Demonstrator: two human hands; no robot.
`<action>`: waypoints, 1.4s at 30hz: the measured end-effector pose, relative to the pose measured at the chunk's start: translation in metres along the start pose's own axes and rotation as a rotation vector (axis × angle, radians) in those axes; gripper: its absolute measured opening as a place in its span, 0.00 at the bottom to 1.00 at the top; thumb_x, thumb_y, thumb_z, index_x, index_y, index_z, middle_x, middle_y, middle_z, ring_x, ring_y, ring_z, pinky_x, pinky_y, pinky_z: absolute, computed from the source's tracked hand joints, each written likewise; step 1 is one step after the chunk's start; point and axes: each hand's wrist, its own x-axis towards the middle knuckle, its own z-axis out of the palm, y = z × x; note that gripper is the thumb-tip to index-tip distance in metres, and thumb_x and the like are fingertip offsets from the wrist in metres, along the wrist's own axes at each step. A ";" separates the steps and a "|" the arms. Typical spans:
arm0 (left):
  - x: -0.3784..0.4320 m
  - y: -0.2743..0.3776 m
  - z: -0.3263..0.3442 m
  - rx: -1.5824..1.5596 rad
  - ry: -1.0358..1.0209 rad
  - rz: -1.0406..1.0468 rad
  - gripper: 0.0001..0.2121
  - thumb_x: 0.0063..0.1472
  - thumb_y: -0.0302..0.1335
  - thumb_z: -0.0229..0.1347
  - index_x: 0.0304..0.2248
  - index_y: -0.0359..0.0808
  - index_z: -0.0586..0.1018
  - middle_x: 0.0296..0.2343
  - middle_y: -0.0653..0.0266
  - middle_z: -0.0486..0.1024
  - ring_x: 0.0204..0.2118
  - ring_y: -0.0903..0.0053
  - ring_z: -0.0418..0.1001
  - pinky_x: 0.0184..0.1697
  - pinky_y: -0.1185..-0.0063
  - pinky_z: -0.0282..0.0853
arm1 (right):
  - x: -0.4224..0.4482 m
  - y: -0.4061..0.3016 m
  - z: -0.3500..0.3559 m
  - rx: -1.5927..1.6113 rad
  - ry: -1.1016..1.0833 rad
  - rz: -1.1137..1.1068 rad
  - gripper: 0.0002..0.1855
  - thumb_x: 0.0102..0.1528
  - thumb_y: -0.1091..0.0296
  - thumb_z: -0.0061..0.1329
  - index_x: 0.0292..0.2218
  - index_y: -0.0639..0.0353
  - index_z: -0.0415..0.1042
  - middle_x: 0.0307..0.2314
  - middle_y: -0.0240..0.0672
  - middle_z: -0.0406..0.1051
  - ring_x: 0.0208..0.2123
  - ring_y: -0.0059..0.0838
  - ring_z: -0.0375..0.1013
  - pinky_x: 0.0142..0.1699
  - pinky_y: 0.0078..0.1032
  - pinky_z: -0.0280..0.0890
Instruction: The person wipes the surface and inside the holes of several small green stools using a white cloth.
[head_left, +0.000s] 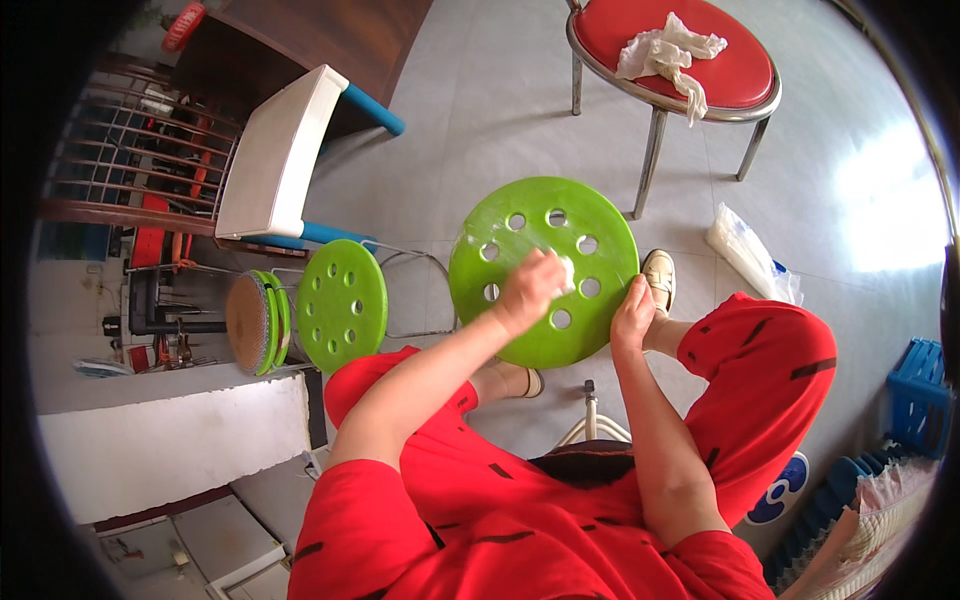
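Note:
A round green stool seat (540, 345) with a ring of round holes lies before me between my knees. My left hand (532, 289), slightly blurred, presses a crumpled white wipe or cloth (566, 276) on the middle of the seat.My right hand (634, 311) grips the seat's right edge, its fingers along the rim. Pale streaks show on the green surface towards its upper left. The seat's legs are mostly hidden beneath it.
A second green stool (343, 300) stands at the left, beside several stacked seats (251, 322). A red chair (720, 45) with crumpled white cloths (667, 56) is ahead on the right. A plastic bag (746, 251) lies on the floor, and a blue basket (919, 397) is at the far right.

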 end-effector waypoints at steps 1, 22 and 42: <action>0.003 0.010 -0.004 -0.099 -0.016 0.016 0.03 0.50 0.20 0.53 0.23 0.38 0.73 0.26 0.64 0.71 0.32 0.71 0.69 0.35 0.74 0.69 | -0.001 0.000 -0.001 0.008 0.002 -0.001 0.23 0.64 0.55 0.32 0.34 0.69 0.69 0.22 0.46 0.69 0.24 0.37 0.65 0.33 0.32 0.60; 0.033 -0.044 -0.009 0.011 -0.011 -0.275 0.03 0.50 0.19 0.55 0.23 0.34 0.73 0.24 0.60 0.70 0.31 0.64 0.70 0.33 0.70 0.69 | -0.001 -0.004 0.001 0.001 0.025 -0.010 0.24 0.64 0.55 0.32 0.34 0.70 0.69 0.22 0.47 0.67 0.24 0.39 0.63 0.33 0.32 0.60; 0.029 -0.043 -0.012 0.017 0.018 -0.278 0.01 0.53 0.21 0.52 0.25 0.35 0.73 0.27 0.60 0.69 0.33 0.65 0.70 0.35 0.71 0.67 | -0.004 -0.009 0.001 0.059 -0.024 0.037 0.22 0.65 0.57 0.32 0.33 0.69 0.68 0.20 0.44 0.65 0.22 0.34 0.60 0.31 0.31 0.58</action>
